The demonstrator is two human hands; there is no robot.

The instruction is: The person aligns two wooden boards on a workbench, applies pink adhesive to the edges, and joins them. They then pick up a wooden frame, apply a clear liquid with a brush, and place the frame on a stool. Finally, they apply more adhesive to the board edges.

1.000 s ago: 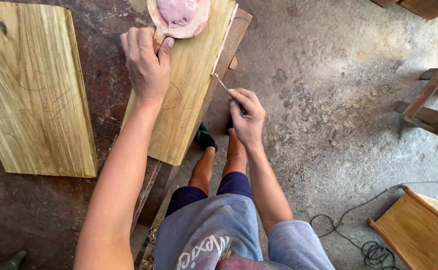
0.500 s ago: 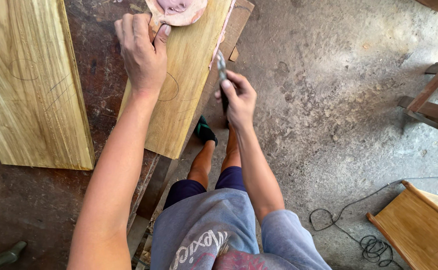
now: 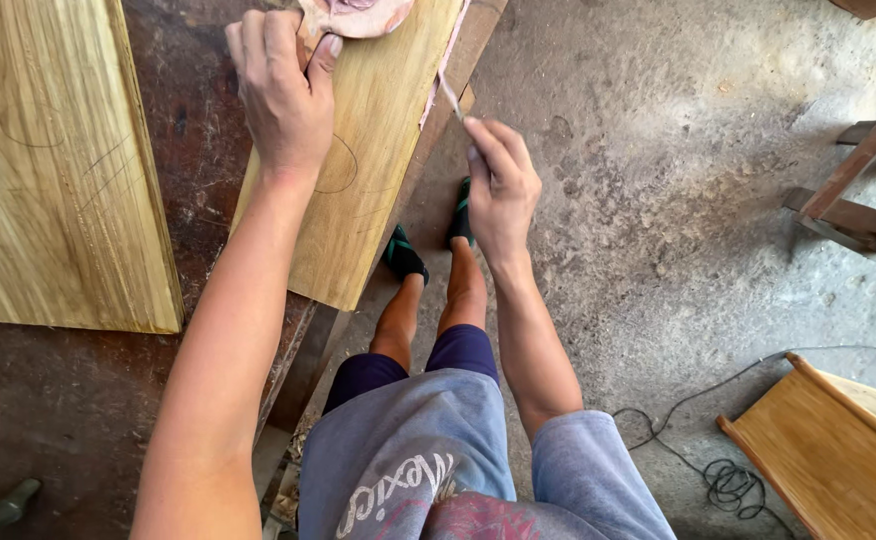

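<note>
View from above of one person standing at a dark, stained worktop (image 3: pixel 78 400). Two pale wooden boards lie on it: one board (image 3: pixel 48 170) to the left, and a second board (image 3: pixel 378 150) slanting over the worktop's edge. The left hand (image 3: pixel 278 95) presses flat on the second board, its grip loosely curled, thumb touching a pink tub of filler (image 3: pixel 358 15) that sits at the board's far end. The right hand (image 3: pixel 503 190) pinches one thin scraper (image 3: pixel 448 95), its blade touching the board's right edge, where a pink streak runs. Below are two bare legs in dark shoes on a concrete floor (image 3: pixel 658 200). One black cord (image 3: pixel 728 480) lies coiled beside a wooden stool (image 3: pixel 838 450).
</note>
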